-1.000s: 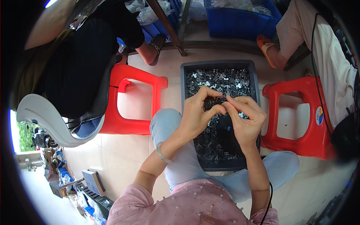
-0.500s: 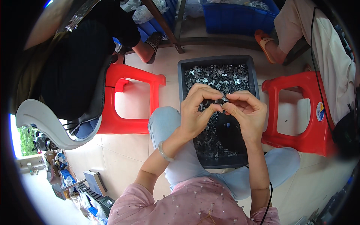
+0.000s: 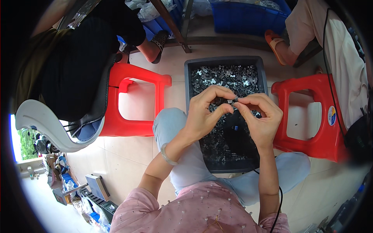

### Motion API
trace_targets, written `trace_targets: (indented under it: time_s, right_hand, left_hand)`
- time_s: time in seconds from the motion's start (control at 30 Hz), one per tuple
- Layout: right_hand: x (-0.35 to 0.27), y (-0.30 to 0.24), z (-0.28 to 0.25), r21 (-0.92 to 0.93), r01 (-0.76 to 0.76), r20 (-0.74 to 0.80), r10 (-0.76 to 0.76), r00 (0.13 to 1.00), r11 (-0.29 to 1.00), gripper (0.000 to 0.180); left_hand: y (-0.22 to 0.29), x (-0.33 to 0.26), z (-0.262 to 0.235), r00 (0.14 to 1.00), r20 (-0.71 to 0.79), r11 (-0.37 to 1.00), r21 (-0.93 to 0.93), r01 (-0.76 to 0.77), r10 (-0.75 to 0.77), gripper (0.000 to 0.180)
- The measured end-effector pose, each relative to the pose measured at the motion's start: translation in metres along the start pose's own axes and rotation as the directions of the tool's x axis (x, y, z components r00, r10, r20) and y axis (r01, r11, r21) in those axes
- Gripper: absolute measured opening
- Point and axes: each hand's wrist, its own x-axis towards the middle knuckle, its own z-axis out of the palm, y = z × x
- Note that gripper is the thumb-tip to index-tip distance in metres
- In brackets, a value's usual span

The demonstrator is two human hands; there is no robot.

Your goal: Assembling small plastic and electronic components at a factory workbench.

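Note:
Above the tray, my two hands meet fingertip to fingertip around a small dark metal piece; its exact kind is too small to make out. My right hand pinches it between thumb and forefinger. On the other side, my left hand is curled, its forefinger at the top of the piece and its thumb slightly lower. Below them a dark grey plastic tray holds a great many small black and silvery metal pieces. A black patch with a small blue spot lies in the tray's right part, partly hidden by my right hand.
Red plastic stools stand left and right of the tray. A person in dark clothes sits at left, another in pale trousers at right. Blue bins are at the back. A black cable hangs at right.
My left thumb has come away from my right thumb, widening the gap under the piece. My right hand has shifted slightly right. The piece stays between the fingertips.

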Motion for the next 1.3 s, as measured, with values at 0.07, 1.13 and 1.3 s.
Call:
trace_targets:
  time_s: [0.07, 1.13, 1.3]
  right_hand:
    - [-0.001, 0.004, 0.0, 0.113, -0.075, 0.011, 0.075, 0.997, 0.991, 0.016]
    - [-0.004, 0.016, 0.006, -0.042, 0.185, -0.113, -0.189, 0.975, 0.982, 0.025]
    - [-0.001, 0.016, 0.005, -0.248, 0.317, -0.113, -0.352, 0.929, 0.916, 0.025]
  left_hand:
    - [-0.001, 0.001, 0.001, 0.997, 0.017, 0.996, 0.041, -0.076, 0.075, 0.029]
    - [-0.004, -0.003, 0.018, 0.994, -0.063, 0.963, -0.258, 0.071, -0.09, 0.021]
    - [0.004, 0.0, 0.019, 0.982, -0.058, 0.952, -0.262, 0.157, -0.178, 0.024]
